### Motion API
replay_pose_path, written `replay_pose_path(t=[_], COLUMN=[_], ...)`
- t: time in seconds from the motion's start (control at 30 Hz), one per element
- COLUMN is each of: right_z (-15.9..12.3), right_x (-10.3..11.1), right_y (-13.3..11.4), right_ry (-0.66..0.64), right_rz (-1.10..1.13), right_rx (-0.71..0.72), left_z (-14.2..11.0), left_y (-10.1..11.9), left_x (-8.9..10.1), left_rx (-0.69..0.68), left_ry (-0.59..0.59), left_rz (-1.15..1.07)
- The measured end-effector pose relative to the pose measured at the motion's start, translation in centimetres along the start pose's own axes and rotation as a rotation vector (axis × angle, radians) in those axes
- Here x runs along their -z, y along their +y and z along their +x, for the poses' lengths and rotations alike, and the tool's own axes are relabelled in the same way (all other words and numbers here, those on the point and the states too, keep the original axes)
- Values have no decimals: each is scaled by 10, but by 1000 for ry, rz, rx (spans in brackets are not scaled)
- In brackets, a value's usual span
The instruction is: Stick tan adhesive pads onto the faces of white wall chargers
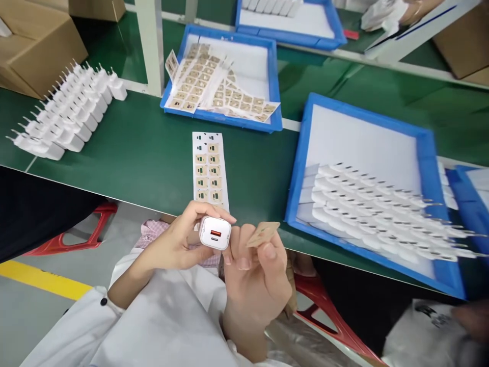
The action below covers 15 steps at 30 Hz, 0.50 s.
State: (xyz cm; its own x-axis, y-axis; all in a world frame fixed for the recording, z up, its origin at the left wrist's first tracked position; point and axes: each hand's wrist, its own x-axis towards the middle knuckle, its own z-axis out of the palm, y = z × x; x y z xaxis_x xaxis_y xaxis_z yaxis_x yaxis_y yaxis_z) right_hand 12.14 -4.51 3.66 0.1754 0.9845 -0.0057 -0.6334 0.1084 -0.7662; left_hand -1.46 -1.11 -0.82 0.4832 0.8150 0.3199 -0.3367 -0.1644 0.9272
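My left hand (178, 242) is closed around a white charger (215, 234), whose face with a red USB port and a small oval port points toward me. Close beside it, my right hand (257, 275) pinches a beige sticker (263, 234) between thumb and fingers. The sticker is tilted and apart from the charger's port face. Just beyond my left hand, a white sheet of stickers (225, 178) lies on the green bench, its lower end partly hidden behind the hand and charger. Some places at the sheet's top have lost their beige stickers.
A blue tray (278, 76) holds piled sticker sheets. At right, another blue tray (296, 178) holds rows of white chargers (367, 214) with prongs. More chargers (72, 114) stand at left, near a cardboard box (46, 56). A co-worker's gloved hand (384, 14) shows at the far right.
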Motion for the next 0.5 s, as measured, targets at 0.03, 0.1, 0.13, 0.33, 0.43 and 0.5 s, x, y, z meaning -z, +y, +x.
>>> replay_pose_path(t=[0.03,0.1,0.13,0.33,0.43,0.5], right_z=[-1,-2,-3,-4,4,13], right_x=[1,4,4,-3,-5,-3], right_y=[-1,-2,-3,16,26,26], right_ry=[-2,7,20,255,462,557], right_rz=[0,-1,1,-50,-226,-343], right_rx=[0,-6,-9,142,367,505], left_z=[0,0,0,4,1,-2], left_y=[-1,-5,-6,-20,-27,-32], left_x=[-1,-2,-3,-20,-38,-48], left_rx=[-4,17,44,114,-5,-129], left_ry=[-6,11,40,270,218,160], left_rz=[5,-4,-20,-15,135,172])
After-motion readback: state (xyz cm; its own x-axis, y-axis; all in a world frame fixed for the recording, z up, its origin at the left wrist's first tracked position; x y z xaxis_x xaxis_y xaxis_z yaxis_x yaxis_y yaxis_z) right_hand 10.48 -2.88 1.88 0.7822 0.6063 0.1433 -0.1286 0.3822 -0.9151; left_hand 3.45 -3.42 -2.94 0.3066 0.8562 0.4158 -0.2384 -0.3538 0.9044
